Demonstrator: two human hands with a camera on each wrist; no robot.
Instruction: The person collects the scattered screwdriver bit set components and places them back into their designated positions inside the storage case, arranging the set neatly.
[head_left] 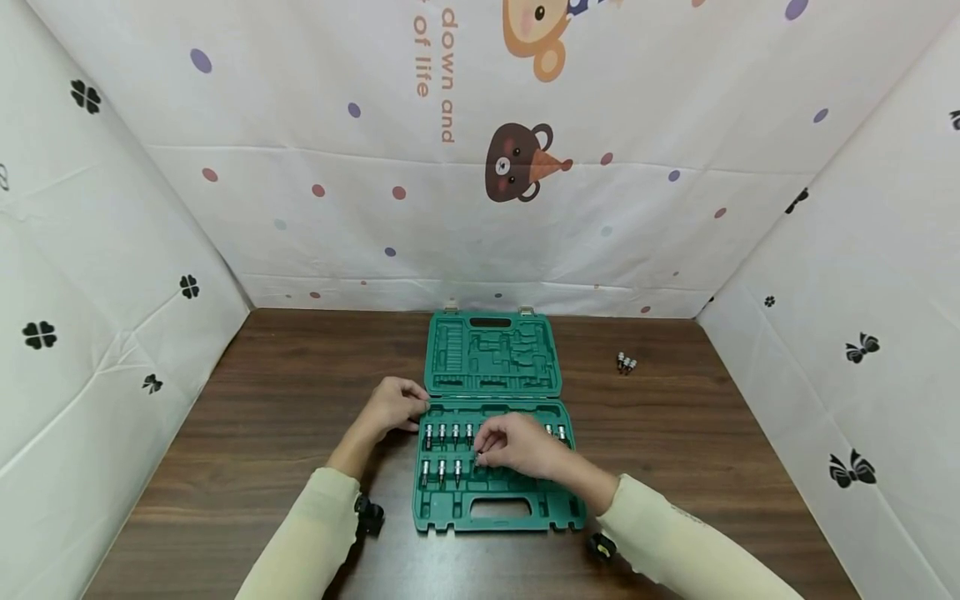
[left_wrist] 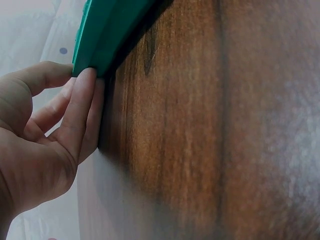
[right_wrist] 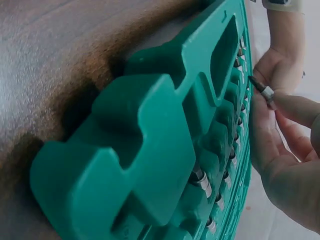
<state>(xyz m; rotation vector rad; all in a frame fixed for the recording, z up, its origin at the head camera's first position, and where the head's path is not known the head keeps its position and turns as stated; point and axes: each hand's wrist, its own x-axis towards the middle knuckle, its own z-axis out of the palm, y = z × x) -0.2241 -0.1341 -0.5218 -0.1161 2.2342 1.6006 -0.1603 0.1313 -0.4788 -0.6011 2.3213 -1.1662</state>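
Note:
A green plastic tool case point(head_left: 448, 508) lies unfolded flat on the table, its lid point(head_left: 450, 379) toward the back wall. My left hand point(head_left: 393, 406) pinches the case's left edge near the hinge, thumb above and fingers along the side in the left wrist view. Over the lower half, my right hand point(head_left: 517, 443) holds a small bit socket point(right_wrist: 263, 90) between thumb and fingers, its dark tip angled away from the thumb. Silver bit sockets point(head_left: 442, 472) sit in two rows of slots; the right hand hides part of both rows in the head view.
Several loose bit sockets point(head_left: 626, 363) lie together on the brown wooden table point(head_left: 675, 442), right of the lid. Patterned white cloth walls point(head_left: 450, 225) enclose the table at the back and on both sides. The case's carry handle point(head_left: 500, 523) faces the near side.

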